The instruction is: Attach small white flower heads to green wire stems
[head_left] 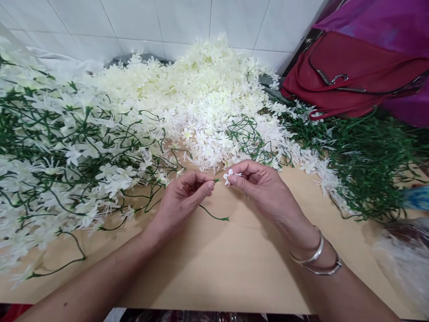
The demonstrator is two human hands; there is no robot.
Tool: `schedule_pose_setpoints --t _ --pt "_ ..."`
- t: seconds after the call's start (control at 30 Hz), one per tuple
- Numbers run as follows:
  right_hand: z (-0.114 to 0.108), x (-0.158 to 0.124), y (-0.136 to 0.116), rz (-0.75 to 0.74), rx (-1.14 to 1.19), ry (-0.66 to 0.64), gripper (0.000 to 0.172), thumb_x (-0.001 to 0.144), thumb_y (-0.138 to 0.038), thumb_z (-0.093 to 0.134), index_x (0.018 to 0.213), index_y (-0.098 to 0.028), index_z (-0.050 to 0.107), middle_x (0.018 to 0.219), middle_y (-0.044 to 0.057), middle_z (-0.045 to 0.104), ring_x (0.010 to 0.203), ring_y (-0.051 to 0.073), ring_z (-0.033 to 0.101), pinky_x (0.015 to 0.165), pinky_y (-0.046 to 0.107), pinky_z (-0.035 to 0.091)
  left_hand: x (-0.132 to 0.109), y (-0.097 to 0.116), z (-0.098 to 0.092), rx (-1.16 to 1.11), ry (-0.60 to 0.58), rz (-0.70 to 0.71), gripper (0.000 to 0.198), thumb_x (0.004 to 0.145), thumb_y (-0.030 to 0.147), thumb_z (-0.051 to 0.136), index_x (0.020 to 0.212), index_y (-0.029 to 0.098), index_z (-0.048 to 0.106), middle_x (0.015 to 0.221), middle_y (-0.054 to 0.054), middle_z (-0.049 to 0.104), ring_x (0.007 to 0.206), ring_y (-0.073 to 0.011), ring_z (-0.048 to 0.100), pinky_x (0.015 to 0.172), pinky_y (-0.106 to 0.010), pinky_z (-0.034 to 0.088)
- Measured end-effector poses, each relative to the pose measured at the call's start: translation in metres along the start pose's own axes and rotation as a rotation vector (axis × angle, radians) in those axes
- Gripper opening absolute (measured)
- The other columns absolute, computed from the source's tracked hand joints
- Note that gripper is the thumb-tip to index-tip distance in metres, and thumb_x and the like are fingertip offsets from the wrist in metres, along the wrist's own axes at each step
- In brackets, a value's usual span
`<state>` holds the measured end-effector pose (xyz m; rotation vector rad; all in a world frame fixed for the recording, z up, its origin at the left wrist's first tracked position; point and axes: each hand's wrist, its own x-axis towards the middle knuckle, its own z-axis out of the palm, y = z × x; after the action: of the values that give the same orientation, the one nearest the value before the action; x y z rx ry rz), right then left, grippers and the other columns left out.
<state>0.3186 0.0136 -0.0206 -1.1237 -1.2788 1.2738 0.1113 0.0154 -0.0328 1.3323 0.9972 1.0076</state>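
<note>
My left hand (189,192) is closed in a pinch on a green artificial flower stem (214,218), whose one tip pokes out past the thumb while another end hangs below the fingers. Facing it, my right hand (264,188) pinches a small white artificial flower (228,177) between thumb and forefinger. A narrow gap separates the stem tip from the flower. Just beyond my hands lies a heap of loose white blossoms (208,89), with a few bare green stems (246,136) on top. White flowers on green stems (73,152) are piled to the left.
On the right is a mass of green stems (372,161), with a red handbag (348,71) behind it. A clear plastic bag (402,255) sits at the right edge of the wooden table (214,273). A tiled wall (187,22) stands at the back.
</note>
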Motion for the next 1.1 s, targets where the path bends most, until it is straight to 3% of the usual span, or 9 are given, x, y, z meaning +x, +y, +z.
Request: schedule_pose_setpoints --t 0.27,0.53,0.83,1.1 --pt "0.004 -0.001 -0.002 0.075 0.041 -0.062 0.029 0.079 -0.049 0.088 0.083 -0.024 0.075 0.079 -0.001 0.072 0.071 0.015 0.06 0.072 0.031 0.051 0.0 0.001 0.0 0.006 -0.045 0.024 0.02 0.092 0.038 0.074 0.087 0.018 0.073 0.074 0.0 0.065 0.069 -0.0125 0.056 0.064 -0.024 0.046" --pt "0.008 -0.001 0.005 0.133 0.109 -0.058 0.027 0.077 -0.044 0.091 0.083 -0.023 0.074 0.077 -0.003 0.071 0.07 0.013 0.061 0.073 0.03 0.051 -0.001 -0.002 0.0 -0.001 -0.04 0.031 0.018 0.092 0.036 0.075 0.088 0.018 0.075 0.073 0.0 0.064 0.067 -0.0123 0.054 0.062 -0.024 0.043" --pt "0.015 -0.003 0.007 0.106 0.078 -0.059 0.032 0.076 -0.046 0.092 0.08 -0.022 0.071 0.075 -0.002 0.074 0.07 0.014 0.067 0.072 0.031 0.057 -0.002 -0.01 0.001 0.131 -0.027 0.083 0.021 0.099 0.037 0.066 0.089 0.019 0.068 0.08 -0.003 0.069 0.074 -0.0148 0.062 0.071 -0.027 0.051" --pt "0.022 -0.006 0.005 0.097 0.085 -0.065 0.026 0.081 -0.042 0.089 0.079 -0.023 0.071 0.073 -0.002 0.075 0.066 0.014 0.068 0.072 0.032 0.06 -0.002 -0.01 0.002 0.069 -0.009 0.075 0.018 0.096 0.034 0.067 0.087 0.018 0.071 0.077 -0.003 0.071 0.072 -0.0136 0.063 0.068 -0.025 0.051"
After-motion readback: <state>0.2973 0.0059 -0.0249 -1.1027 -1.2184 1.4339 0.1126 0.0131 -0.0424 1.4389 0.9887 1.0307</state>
